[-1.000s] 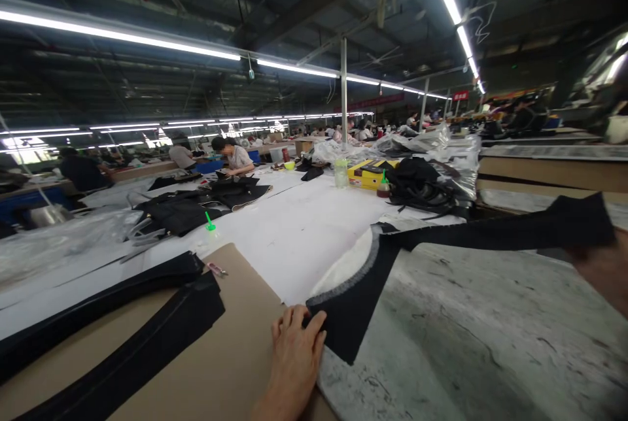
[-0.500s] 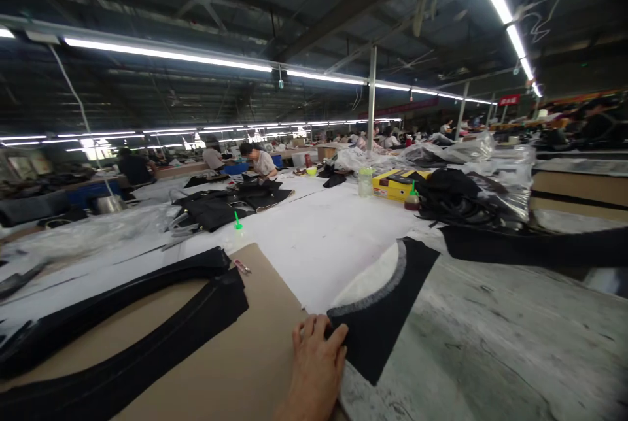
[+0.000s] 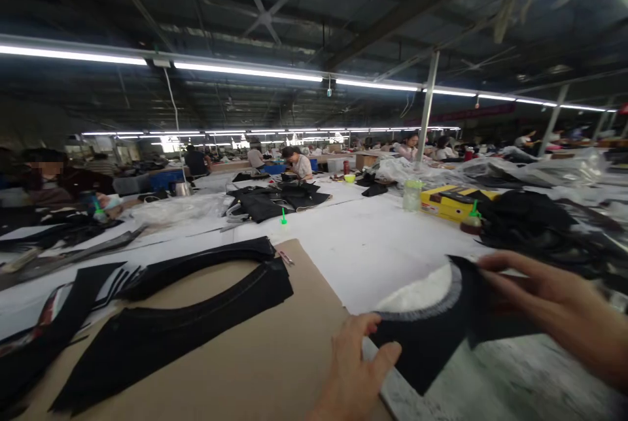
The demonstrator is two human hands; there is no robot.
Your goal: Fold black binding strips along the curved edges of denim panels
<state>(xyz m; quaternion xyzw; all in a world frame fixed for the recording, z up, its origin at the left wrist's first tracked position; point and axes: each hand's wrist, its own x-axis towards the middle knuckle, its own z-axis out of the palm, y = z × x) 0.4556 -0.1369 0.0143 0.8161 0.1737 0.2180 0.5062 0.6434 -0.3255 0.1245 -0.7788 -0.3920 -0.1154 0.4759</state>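
A black fabric piece (image 3: 424, 349) with a curved, greyish notched edge lies at the right end of a tan board (image 3: 265, 369), over the pale table. My left hand (image 3: 356, 362) rests at its left corner, thumb and index finger apart and touching it. At the far right corner, my right hand (image 3: 554, 303) pinches the piece, and the cloth there is raised and creased; its fingertips are partly hidden and blurred. On the board's left side lies another black piece (image 3: 196, 336) with a curved padded band (image 3: 206, 257). Small red-handled snips (image 3: 285, 257) sit near the board's far corner.
Behind stand a green-tipped glue bottle (image 3: 283, 217), a jar (image 3: 412, 195), a yellow box (image 3: 454, 204) and a dark bottle with a green nozzle (image 3: 471, 221). Black material (image 3: 530, 225) is heaped at right. Dark strips (image 3: 53, 323) lie at left. Several people work farther back.
My right hand has come into view and taken hold of the black piece's far right corner, lifting it. The view has turned left, so things appear shifted right. My left hand stays at the left corner.
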